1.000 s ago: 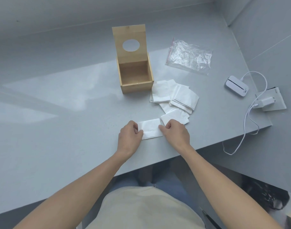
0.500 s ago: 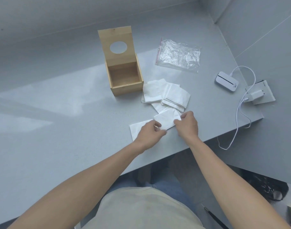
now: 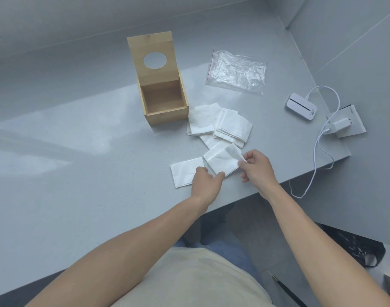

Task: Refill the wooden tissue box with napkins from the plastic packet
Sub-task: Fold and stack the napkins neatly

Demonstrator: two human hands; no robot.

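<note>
The wooden tissue box stands open on the grey table, its lid with a round hole tipped up behind it; the inside looks bare. A loose pile of white napkins lies just right of the box. One folded napkin lies flat near the table's front edge. My left hand pinches the near corner of another napkin. My right hand pinches that napkin's right edge and lifts a layer of it. The clear plastic packet lies flat and crumpled behind the pile.
A small white device with a cable and a white charger plug sit at the table's right end. The table's front edge runs just under my wrists. A wall rises behind the box.
Both hands left the first folded napkin flat on the table and moved right to a second napkin. My right hand now lifts its edge.
</note>
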